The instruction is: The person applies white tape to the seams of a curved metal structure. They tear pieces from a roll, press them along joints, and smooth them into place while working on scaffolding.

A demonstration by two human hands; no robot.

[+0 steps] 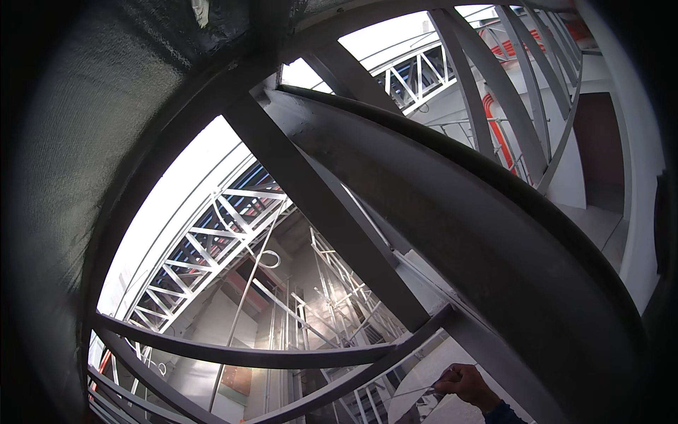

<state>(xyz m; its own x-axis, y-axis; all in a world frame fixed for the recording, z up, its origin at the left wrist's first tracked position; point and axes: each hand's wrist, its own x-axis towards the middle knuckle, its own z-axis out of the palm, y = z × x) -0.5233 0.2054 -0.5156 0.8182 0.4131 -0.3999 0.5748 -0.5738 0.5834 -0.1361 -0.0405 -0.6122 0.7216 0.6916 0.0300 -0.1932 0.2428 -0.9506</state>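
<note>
One thin tool (426, 389) in R hand (467, 386), axis approx. L-R, tip L

**No readable lettering in the frame**

No text, label, brand, number or sign can be read: none on the grey diagonal beam (325, 212) at centre, the white truss (210, 267) left of it, the red pipes (498, 131) at upper right or the dark panel (600, 148) at right.
</note>
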